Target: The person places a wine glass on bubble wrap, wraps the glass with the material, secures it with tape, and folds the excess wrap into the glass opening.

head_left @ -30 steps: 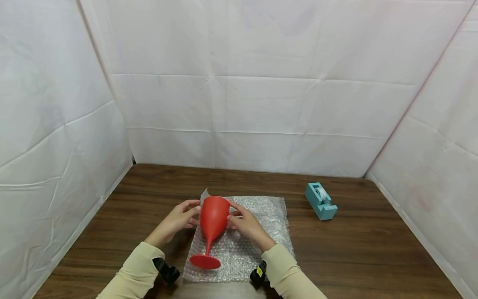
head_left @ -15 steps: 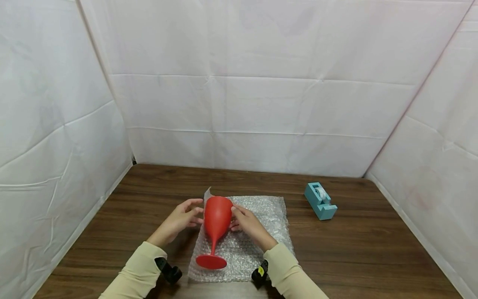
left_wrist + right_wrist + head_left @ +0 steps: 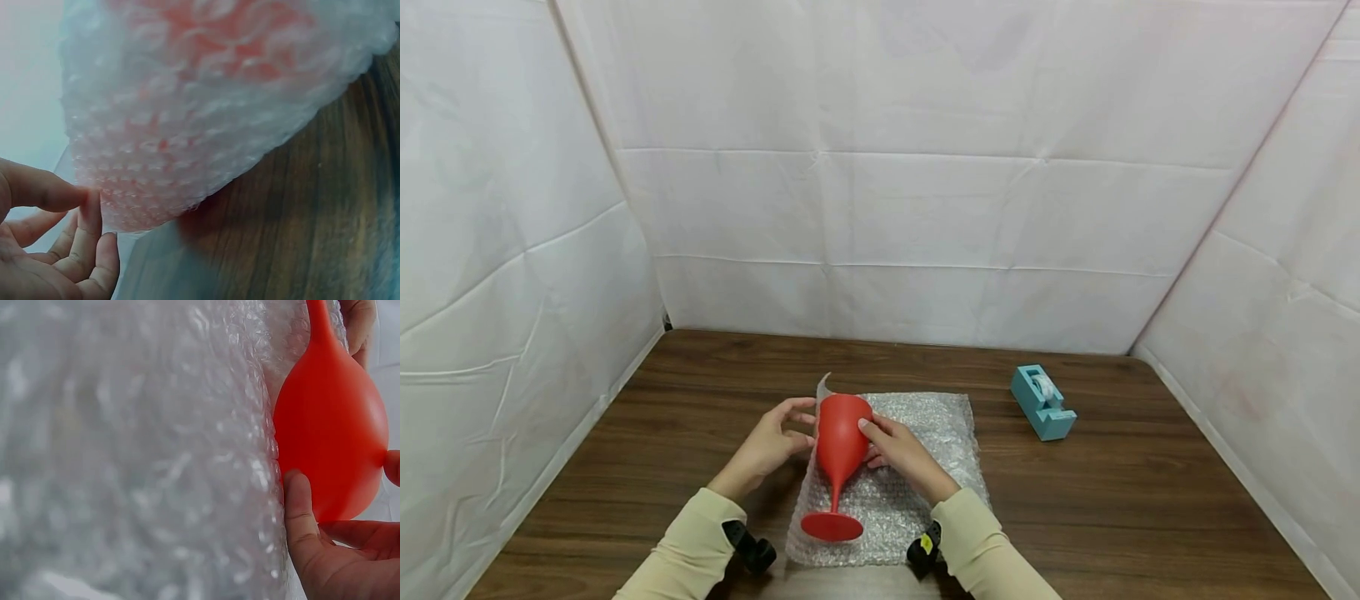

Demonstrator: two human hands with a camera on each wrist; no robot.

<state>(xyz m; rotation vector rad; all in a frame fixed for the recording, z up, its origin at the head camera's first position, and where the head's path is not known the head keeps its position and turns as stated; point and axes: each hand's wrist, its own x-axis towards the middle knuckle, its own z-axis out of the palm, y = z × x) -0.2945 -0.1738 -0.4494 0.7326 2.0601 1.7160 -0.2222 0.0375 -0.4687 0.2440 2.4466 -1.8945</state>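
Observation:
A red goblet (image 3: 842,437) lies on a sheet of bubble wrap (image 3: 925,467), its foot toward the near edge. In the head view my right hand (image 3: 904,454) holds the bowl from the right, and the right wrist view shows its fingers (image 3: 301,506) against the red bowl (image 3: 331,431). My left hand (image 3: 767,446) is at the sheet's left edge, beside the bowl. In the left wrist view that hand (image 3: 59,240) pinches the raised bubble wrap (image 3: 156,150) between thumb and finger, with red showing through the wrap.
A light blue tape dispenser (image 3: 1045,404) with a roll of tape stands on the brown wooden table (image 3: 1120,483), to the right of the bubble wrap. White cloth walls (image 3: 925,208) enclose the table at the back and both sides.
The goblet has shifted slightly to the right. My left hand has followed it, and the left edge of the bubble wrap has moved right, its far corner lifted. My right thumb now lies on the bowl.

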